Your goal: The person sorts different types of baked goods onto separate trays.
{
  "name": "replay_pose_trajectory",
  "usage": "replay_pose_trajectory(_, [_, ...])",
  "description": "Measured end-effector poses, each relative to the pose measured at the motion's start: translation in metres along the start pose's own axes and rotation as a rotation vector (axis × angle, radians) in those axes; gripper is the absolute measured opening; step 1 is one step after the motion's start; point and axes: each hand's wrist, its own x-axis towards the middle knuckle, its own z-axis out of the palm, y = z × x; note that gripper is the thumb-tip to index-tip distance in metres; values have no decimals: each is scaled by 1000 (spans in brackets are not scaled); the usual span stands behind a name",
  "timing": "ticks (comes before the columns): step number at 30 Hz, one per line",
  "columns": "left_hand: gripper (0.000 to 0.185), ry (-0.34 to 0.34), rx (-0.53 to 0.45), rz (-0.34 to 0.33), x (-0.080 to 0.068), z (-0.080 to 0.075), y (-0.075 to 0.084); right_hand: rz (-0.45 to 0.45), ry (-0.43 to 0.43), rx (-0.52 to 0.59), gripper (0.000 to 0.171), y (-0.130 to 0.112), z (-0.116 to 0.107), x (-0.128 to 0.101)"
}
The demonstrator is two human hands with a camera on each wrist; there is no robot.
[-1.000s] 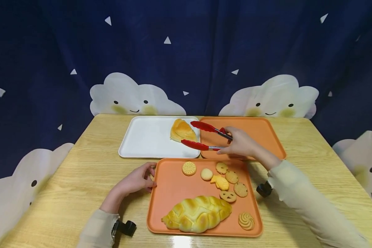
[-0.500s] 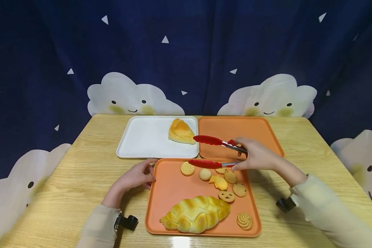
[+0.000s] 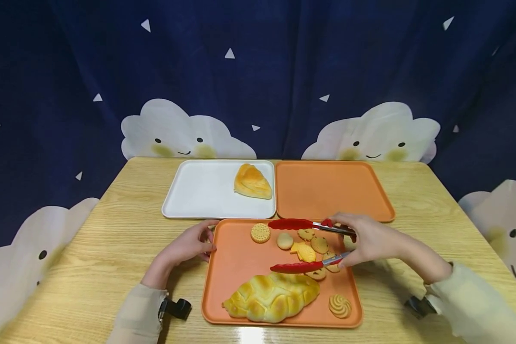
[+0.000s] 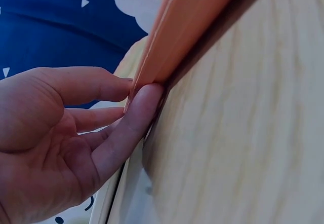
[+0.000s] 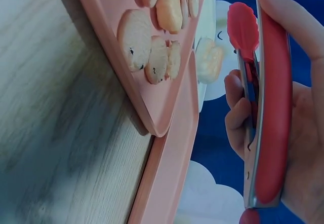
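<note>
1. My right hand [image 3: 371,240] has its fingers and thumb curled round the handle end of the red tongs [image 3: 303,244]; the tongs are spread wide, with one red tip above the small biscuits and the other just over the big loaf.
2. From the right wrist view I see the same grip close up — fingers [image 5: 238,115] wrapped on the metal arm, the thumb along the red one.
3. My left hand [image 3: 188,246] sits at the left rim of the near orange tray [image 3: 223,286]. The left wrist view shows the thumb [image 4: 86,84] on top of the rim and a finger under it, so it pinches the tray's edge.
4. On that tray, the braided loaf [image 3: 272,296] lies along the near side, with a swirl cookie [image 3: 340,306] beside its right end.
5. Farther back on the tray is a loose cluster of biscuits [image 3: 311,246], lying between the tong arms — a round waffle-patterned one [image 3: 260,232] is off to the left.
6. Beyond, a white tray [image 3: 198,193] holds a wedge-shaped bun [image 3: 252,181] by its right edge.
7. A second orange tray [image 3: 331,191] lies just beside the white one, all on the wooden table [image 3: 112,229].
</note>
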Motion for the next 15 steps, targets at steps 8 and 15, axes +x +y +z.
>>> replay_pose_trajectory(8, [64, 6, 13, 6, 1, 0, 0, 16, -111, 58, 82, -6, 5, -15])
replay_pose_trajectory(15, [64, 11, 23, -2, -1, 0, 0, -58, -149, 122, 80, -9, 15, -19])
